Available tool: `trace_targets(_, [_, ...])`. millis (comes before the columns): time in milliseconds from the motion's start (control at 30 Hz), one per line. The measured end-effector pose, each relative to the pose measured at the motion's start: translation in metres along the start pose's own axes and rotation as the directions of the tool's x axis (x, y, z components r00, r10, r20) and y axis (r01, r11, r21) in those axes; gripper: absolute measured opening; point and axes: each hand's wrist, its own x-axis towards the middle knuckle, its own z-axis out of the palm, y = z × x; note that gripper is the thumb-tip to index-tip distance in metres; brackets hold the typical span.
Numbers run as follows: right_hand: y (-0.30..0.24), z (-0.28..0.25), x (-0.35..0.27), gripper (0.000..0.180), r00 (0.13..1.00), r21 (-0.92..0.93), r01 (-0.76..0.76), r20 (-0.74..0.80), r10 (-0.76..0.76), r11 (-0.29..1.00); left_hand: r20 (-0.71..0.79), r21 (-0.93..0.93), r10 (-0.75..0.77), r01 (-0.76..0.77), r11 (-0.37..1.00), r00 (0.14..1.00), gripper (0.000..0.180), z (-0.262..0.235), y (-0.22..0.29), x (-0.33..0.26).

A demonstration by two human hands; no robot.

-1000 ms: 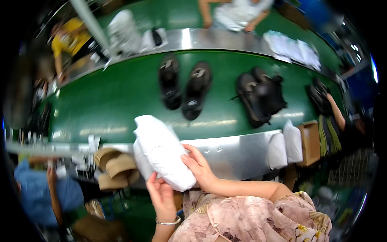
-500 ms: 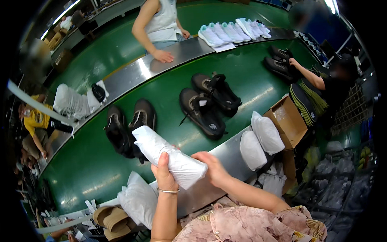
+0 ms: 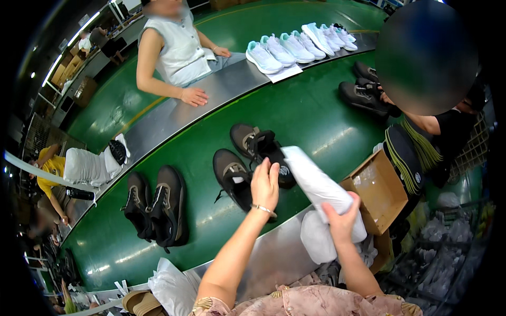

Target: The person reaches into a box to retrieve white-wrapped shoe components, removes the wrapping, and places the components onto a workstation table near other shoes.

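Observation:
My right hand [image 3: 343, 217] grips the lower end of a long white paper-wrapped bundle [image 3: 316, 176], tilted above the belt's near edge. My left hand [image 3: 265, 185] is off the bundle, fingers stretched out, over the near pair of dark brown shoes. It hides part of the nearer shoe [image 3: 229, 168]; whether it touches the shoe I cannot tell. The other shoe of that pair [image 3: 247, 139] lies just beyond, its opening partly covered by the bundle's end. Another dark brown pair [image 3: 168, 203] stands on the green belt [image 3: 205, 205] to the left.
White wrapped bundles [image 3: 318, 239] lie by my right hand, beside an open cardboard box [image 3: 377, 192] and stacked dark insoles [image 3: 405, 158]. Across the belt, a person [image 3: 179, 52] rests a hand on the metal edge, near white sneakers [image 3: 295, 48]. Another person handles dark shoes [image 3: 363, 97] at right.
The bundle, held between both hands before, has moved right in my right hand. My left hand has let go and reached forward to the shoes. Shoes on the belt appear shifted left in view.

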Motion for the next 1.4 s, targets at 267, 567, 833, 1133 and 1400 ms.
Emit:
trace_targets(267, [0.016,-0.028,0.031,0.059,0.94,-0.436,0.339,0.178,-0.29,0.834,0.25,0.812,-0.357,0.006,0.583,0.9,0.027,0.061,-0.043,0.077])
trace_targets(567, [-0.009,0.009,0.071,0.052,0.82,-0.446,0.535,0.479,-0.314,0.717,0.494,0.712,-0.133,-0.312,0.628,0.859,0.015,0.003,-0.009,0.118])
trace_targets(833, [0.001,0.108,0.094,0.04,0.782,-0.641,0.552,0.62,-0.064,0.532,0.331,0.478,0.103,-0.261,0.839,0.938,0.042,-0.007,-0.054,0.124])
trace_targets(1133, [0.054,0.175,0.077,0.032,0.695,-0.654,0.717,0.641,-0.325,0.243,0.392,0.328,0.117,-0.258,0.909,0.912,0.025,-0.009,-0.099,0.123])
trace_targets(1400, [0.076,0.201,0.085,0.024,0.736,-0.624,0.664,0.642,-0.213,0.411,0.385,0.218,0.135,-0.232,0.948,0.913,0.015,-0.011,-0.092,0.114])
